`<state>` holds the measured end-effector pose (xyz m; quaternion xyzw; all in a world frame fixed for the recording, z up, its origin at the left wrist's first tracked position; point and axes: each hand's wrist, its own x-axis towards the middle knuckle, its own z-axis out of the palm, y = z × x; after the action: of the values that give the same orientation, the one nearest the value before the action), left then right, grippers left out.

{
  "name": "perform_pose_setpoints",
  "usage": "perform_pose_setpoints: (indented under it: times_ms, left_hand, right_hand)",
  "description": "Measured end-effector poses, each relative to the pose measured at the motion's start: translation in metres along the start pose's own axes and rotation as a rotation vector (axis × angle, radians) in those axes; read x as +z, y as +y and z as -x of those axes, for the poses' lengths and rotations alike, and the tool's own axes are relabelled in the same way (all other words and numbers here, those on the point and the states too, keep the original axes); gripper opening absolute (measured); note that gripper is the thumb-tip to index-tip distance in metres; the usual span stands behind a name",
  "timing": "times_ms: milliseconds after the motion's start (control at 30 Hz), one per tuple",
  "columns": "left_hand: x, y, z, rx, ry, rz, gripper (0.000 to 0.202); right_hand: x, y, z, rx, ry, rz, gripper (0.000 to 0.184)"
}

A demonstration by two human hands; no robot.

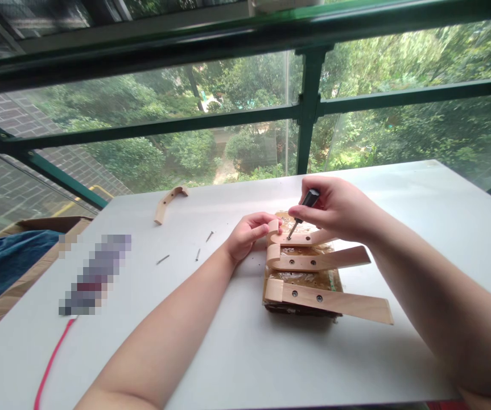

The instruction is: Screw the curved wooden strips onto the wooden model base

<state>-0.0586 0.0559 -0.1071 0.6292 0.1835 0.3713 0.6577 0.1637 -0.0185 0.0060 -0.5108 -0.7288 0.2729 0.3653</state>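
Okay, I've got a smooth white table (211,353) under my left hand (247,233) and right hand (334,208); cardboard box (6,307) far left. Tape-wrapped brown block (309,279) right beside left hand, three curl-ended wooden strips (334,299) across it. Left half-curled at the farthest strip (298,239), grip unclear. Right, closed round a black-handled screwdriver (310,199), blocks that strip's end. Metal screws (210,236) lie left of left hand.

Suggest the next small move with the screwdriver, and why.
Probably give the screwdriver a small turn in place: the right hand grips its handle, and its tip is at the left hole of the farthest wooden hook on the block. The left hand is at that hook's curled end, which should help steady it.
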Motion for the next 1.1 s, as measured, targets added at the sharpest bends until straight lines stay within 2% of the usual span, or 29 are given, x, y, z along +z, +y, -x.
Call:
perform_pose_setpoints:
  times_ms: [133, 267, 433, 567, 633, 833, 1100]
  left_hand:
    - [0.001, 0.000, 0.000, 0.003, 0.012, -0.024, 0.039]
    - [0.003, 0.002, 0.000, -0.006, 0.022, -0.031, 0.041]
    - [0.004, 0.003, 0.000, -0.011, 0.040, -0.029, 0.041]
    - [0.004, 0.003, 0.000, -0.032, 0.043, -0.017, 0.041]
    - [0.004, 0.003, 0.000, -0.038, 0.040, -0.018, 0.041]
    - [0.006, 0.003, 0.000, -0.049, 0.054, 0.002, 0.041]
    - [0.005, 0.001, 0.000, -0.035, 0.058, 0.010, 0.043]
  right_hand:
    - [0.001, 0.002, 0.000, -0.011, 0.026, 0.032, 0.016]
    - [0.003, 0.004, 0.000, -0.050, 0.094, 0.104, 0.017]
    - [0.001, -0.001, 0.003, -0.170, 0.009, 0.079, 0.002]
    - [-0.007, -0.004, 0.007, -0.173, -0.146, 0.026, 0.028]
    - [-0.012, -0.004, 0.009, -0.145, -0.175, 0.029, 0.033]
    - [-0.021, -0.004, 0.011, -0.114, -0.214, 0.119, 0.021]
    - [-0.022, -0.005, 0.009, -0.089, -0.166, 0.193, 0.009]
